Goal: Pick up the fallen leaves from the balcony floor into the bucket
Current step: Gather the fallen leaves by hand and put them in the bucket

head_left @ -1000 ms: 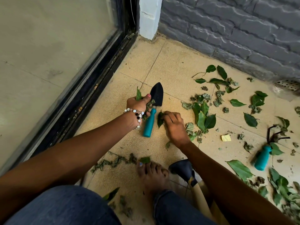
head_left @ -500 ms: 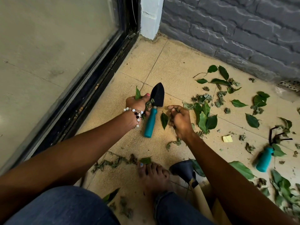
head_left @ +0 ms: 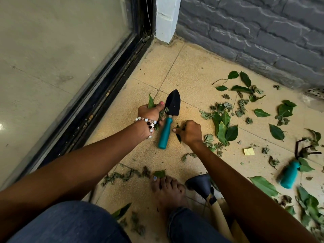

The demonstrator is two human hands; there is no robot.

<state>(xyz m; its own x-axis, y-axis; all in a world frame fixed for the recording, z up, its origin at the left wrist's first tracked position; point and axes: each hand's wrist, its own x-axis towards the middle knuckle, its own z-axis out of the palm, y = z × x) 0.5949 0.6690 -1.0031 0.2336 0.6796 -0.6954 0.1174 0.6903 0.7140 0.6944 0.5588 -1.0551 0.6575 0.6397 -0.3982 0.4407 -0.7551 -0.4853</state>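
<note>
Our left hand (head_left: 150, 112) grips a bunch of leaves (head_left: 152, 104), and our right hand (head_left: 190, 131) pinches a single leaf (head_left: 178, 136) just above the balcony floor (head_left: 189, 74). A trowel (head_left: 169, 118) lies between them. More fallen leaves (head_left: 224, 127) lie scattered just right of our right hand.

free: bare tile (head_left: 189, 71) toward corner | blocked: trowel (head_left: 169, 120) between hands, rake (head_left: 296, 165) right
</note>
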